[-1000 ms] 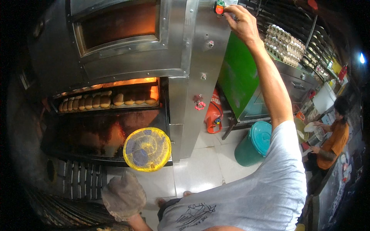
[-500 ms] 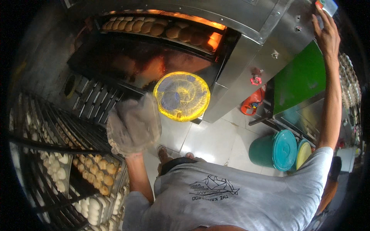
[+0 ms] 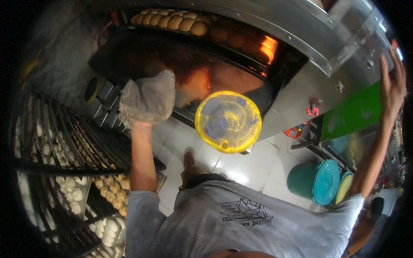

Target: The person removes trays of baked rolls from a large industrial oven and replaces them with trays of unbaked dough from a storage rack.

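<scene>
A worn grey oven mitt covers my left hand (image 3: 147, 101), hiding its fingers. The mitt is held in front of the open oven, over the near edge of the dark oven door (image 3: 142, 56). Behind the door, browned buns (image 3: 175, 22) sit in rows inside the oven, with flame glowing at the right end. My right hand (image 3: 392, 86) is bare and stretched far out to the right. Its fingers are extended and apart at the oven's metal side, by a small red-and-white object (image 3: 396, 49) whose kind I cannot make out.
A round yellow disc with bluish patches (image 3: 228, 121) stands before the oven. At left, a dark metal rack (image 3: 56, 170) holds trays of pale dough balls (image 3: 71, 193) and browned rolls (image 3: 114, 189). A lidded teal bucket (image 3: 325, 182) and red valve handle (image 3: 312, 111) are at right.
The view has turned, shifting the oven and yellow disc rightward and down. My mitted left hand has moved forward to the oven door. My right arm stays stretched out to the right.
</scene>
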Tool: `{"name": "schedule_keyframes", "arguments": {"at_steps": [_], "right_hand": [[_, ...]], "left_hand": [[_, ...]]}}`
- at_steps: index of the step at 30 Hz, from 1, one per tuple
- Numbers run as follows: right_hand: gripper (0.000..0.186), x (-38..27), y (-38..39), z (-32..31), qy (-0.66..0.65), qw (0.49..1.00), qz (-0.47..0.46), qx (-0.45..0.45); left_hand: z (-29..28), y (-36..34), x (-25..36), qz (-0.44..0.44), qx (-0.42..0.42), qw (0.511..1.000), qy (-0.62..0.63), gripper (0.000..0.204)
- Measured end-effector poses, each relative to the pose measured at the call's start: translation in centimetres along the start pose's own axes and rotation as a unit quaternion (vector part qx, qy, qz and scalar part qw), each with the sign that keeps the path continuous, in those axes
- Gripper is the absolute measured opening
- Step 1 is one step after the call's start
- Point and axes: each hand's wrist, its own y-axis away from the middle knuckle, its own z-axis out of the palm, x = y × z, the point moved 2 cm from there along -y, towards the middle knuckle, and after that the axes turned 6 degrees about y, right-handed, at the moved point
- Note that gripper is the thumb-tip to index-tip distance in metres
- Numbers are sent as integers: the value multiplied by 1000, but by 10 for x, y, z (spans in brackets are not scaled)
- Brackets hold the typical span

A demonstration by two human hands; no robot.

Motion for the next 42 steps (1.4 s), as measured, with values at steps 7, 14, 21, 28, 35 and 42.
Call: {"name": "schedule_keyframes", "arguments": {"at_steps": [7,14,21,28,35,42], "right_hand": [[111,-334,155,70,-378,806,-72,-450],[116,-377,170,89,-286,759,15,-584],[70,-382,165,79,-338,773,-9,-536],[30,-389,143,107,-533,562,510,-374],[24,-474,80,258,-694,200,653,-229],[22,-535,57,312,-806,59,574,-133]], "left_hand": [[63,-206,-41,11,16,993,-113,48],[149,-325,-117,14,-48,949,-311,42],[203,-383,-145,79,-164,892,-414,37],[176,-387,-138,78,-172,863,-469,32],[120,-355,-89,88,-166,810,-556,28],[49,-262,-35,463,-150,599,-636,27]]}}
